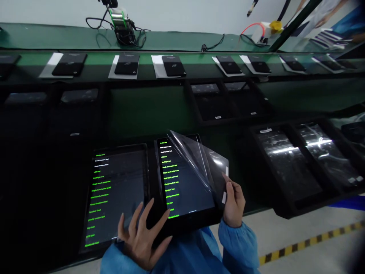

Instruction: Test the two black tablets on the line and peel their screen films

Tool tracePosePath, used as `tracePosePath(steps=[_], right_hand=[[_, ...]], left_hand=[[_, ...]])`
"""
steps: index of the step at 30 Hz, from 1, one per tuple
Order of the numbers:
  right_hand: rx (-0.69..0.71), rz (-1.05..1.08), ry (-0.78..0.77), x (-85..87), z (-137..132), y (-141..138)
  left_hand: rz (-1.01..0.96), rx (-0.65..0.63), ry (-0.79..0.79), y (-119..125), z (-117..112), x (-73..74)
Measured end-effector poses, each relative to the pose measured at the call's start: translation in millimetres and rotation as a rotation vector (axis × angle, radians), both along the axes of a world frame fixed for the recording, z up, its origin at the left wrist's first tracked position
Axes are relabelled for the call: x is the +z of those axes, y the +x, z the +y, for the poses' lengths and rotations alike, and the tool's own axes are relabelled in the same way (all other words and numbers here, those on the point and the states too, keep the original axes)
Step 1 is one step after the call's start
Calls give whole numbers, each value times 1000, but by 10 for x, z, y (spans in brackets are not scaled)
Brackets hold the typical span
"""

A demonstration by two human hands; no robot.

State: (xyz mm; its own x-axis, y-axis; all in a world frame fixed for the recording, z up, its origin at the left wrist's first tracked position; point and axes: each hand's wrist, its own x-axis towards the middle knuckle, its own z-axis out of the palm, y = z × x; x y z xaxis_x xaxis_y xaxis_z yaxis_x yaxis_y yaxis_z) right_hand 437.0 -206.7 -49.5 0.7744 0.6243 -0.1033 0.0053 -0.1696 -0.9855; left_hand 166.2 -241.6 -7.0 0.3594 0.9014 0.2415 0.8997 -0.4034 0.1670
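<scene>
Two lit tablets lie side by side in a black tray [152, 179], each showing a list of test names in green and white. A clear protective film [208, 156] is lifted off the right tablet [188, 190], its upper left part still over the screen. My right hand [234, 199] pinches the film's edge beside small white tabs, at the tablet's right side. Fingers spread, my left hand [144, 232] rests over the lower right of the left tablet [116, 198] and the tray between the two; its fingertips reach the right tablet's edge.
Another tray [289, 205] with two film-covered tablets sits at the right. Dark trays with tablets stand farther back, left and centre [222, 120]. Several tablets on white papers line the shelf [199, 78]. A cabled device [122, 26] stands behind; a person's arm shows at upper right.
</scene>
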Motion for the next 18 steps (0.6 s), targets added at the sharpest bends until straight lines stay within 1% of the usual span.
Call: tracePosePath(steps=[5, 8, 11, 14, 18], right_hand=[[1, -1, -5, -3, -1, 5], [3, 1, -9, -4, -9, 4], [7, 0, -11, -9, -13, 0], [8, -8, -13, -10, -9, -9], [4, -20, -16, -5, -6, -15]], left_hand=[[5, -17, 30, 61, -5, -81], [35, 20, 28, 91, 28, -112], [50, 86, -22, 117, 93, -99], [55, 142, -38, 130, 157, -70], [55, 145, -48, 132, 196, -55]])
